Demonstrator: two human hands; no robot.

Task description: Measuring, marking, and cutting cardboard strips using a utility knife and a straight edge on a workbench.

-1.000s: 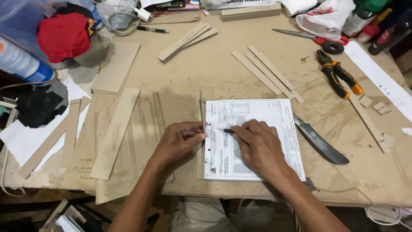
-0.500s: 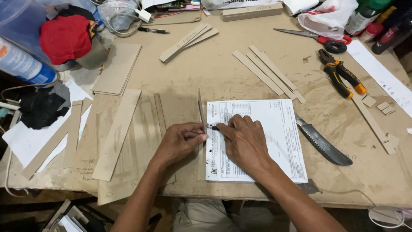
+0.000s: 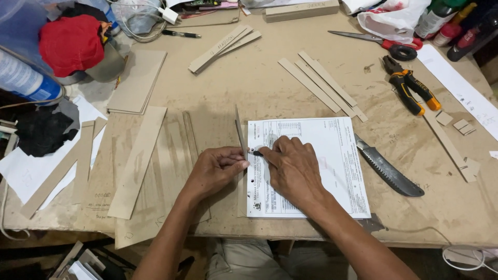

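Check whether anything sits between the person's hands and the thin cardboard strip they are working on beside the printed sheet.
Nothing visible does. The left hand already pinches the upright cardboard strip on edge, and the right hand brings a small dark tool up against it. The printed sheet lies flat beneath the right hand; the knife lies off to the side.

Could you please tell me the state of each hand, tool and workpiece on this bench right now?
Left hand: pinching the thin upright cardboard strip, held on edge.
Right hand: gripping a small dark pen-like tool, its tip at the strip.
White printed paper sheet: flat under the right hand.
Dark serrated knife: lying untouched.
Orange-handled pliers: shut, lying flat.
Red-handled scissors: closed.
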